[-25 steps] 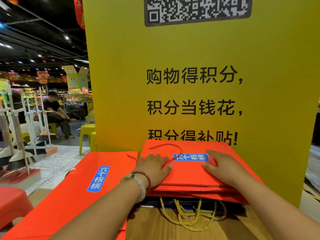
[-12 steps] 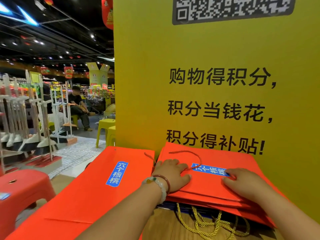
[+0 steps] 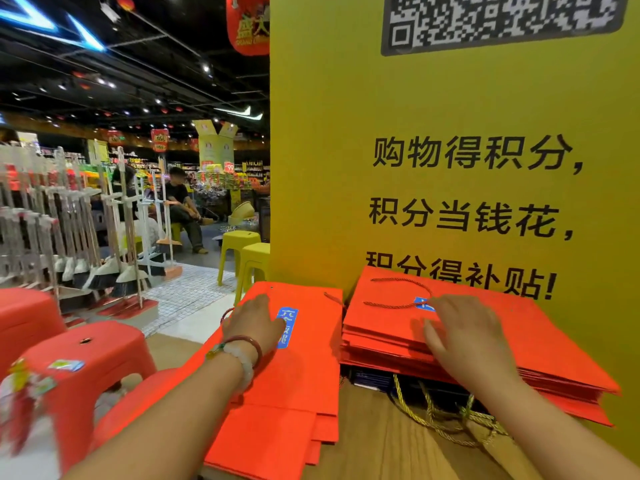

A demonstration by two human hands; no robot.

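Note:
Two piles of flat red paper bags lie on a wooden counter (image 3: 374, 441). The left pile (image 3: 301, 393) runs toward me and bears a blue label. My left hand (image 3: 254, 322), with bracelets on its wrist, rests flat on it with straight fingers, beside the label. The right stack (image 3: 547, 348) leans against a yellow sign board and has a red cord handle on top. On this stack my right hand (image 3: 464, 336) lies palm down, fingers loosely spread, partly covering its blue label. Dark bags with gold cords (image 3: 446, 414) stick out under the right stack.
A tall yellow board (image 3: 450, 140) with black characters stands right behind the stacks. Red plastic stools (image 3: 86, 362) are at my left, yellow stools (image 3: 242, 251) further off. Racks of brooms (image 3: 69, 237) line the left aisle. A person (image 3: 183, 209) sits in the background.
My left hand has moved off the right stack onto the left pile of bags. My right hand stays on the right stack. The view has turned left.

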